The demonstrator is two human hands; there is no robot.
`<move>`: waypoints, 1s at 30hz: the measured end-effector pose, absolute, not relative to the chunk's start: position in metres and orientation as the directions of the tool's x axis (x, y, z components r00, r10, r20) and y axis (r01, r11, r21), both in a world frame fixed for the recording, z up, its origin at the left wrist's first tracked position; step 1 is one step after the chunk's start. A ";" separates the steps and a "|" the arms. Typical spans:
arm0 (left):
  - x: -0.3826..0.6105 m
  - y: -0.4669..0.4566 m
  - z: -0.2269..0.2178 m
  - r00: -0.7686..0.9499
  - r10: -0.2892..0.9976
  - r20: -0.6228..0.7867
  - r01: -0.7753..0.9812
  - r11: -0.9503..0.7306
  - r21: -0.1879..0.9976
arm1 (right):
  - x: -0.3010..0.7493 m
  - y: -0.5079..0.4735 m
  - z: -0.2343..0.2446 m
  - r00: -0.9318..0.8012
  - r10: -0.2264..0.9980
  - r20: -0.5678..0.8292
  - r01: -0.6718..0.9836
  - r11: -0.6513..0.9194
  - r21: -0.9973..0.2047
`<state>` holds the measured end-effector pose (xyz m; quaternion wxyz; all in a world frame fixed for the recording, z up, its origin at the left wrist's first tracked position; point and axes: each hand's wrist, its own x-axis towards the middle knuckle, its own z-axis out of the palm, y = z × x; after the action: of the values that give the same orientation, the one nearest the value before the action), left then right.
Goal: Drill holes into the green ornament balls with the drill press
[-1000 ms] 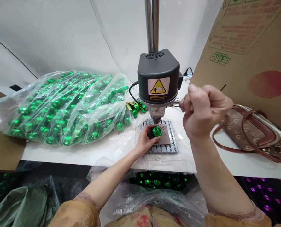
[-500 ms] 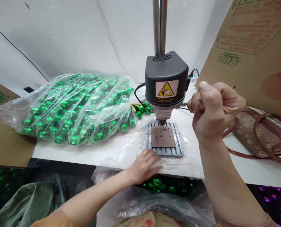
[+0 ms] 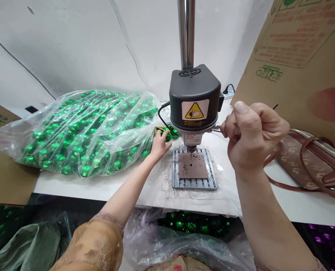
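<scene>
A small black bench drill (image 3: 194, 101) stands on a steel column over a grey slotted base (image 3: 194, 180) with a brown pad (image 3: 193, 165) that has a hole in it. My right hand (image 3: 253, 133) is closed in a fist on the drill's thin metal lever (image 3: 216, 130), right of the drill head. My left hand (image 3: 159, 144) reaches to the mouth of a clear plastic bag of shiny green balls (image 3: 79, 130), fingers curled on the loose green balls (image 3: 167, 132) there. What its fingers hold is hidden. The pad is bare except for dark chips.
A large cardboard box (image 3: 299, 64) leans at the right, with a brown handbag (image 3: 308, 160) below it. More green balls (image 3: 192, 222) lie in a bag under the table's front edge, purple ones (image 3: 325, 241) at the lower right. Cardboard (image 3: 3, 165) sits at the left.
A green ball was held under the drill bit a second ago. My left hand took it off the pad, dropped below the table edge, then reached up to the bag's mouth. The right fist stayed on the lever.
</scene>
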<state>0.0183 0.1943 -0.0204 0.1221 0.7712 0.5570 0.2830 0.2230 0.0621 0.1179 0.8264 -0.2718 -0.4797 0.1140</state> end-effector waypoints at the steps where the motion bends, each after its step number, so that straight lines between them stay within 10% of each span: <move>1: 0.017 0.186 -0.022 0.185 0.930 0.317 0.674 -0.355 0.648 | 0.223 0.062 0.118 0.511 0.452 0.731 0.068 0.827 -0.558; 4: 0.018 0.157 -0.025 0.188 0.972 0.143 0.169 -0.176 0.970 | 0.223 0.062 0.119 0.517 0.444 0.732 0.058 0.835 -0.547; 7: 0.023 0.132 -0.030 0.322 0.946 -0.035 -0.115 0.076 0.990 | 0.223 0.063 0.119 0.517 0.431 0.739 0.044 0.849 -0.526; 30: 0.046 0.114 -0.063 0.436 0.874 0.213 0.104 -0.284 0.953 | 0.227 0.066 0.113 0.446 0.397 0.802 0.184 0.836 -0.516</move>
<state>0.0465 0.1142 -0.0626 0.4841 0.6953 0.3516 0.3981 0.2266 0.0663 0.1129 0.8034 -0.2782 -0.5222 0.0664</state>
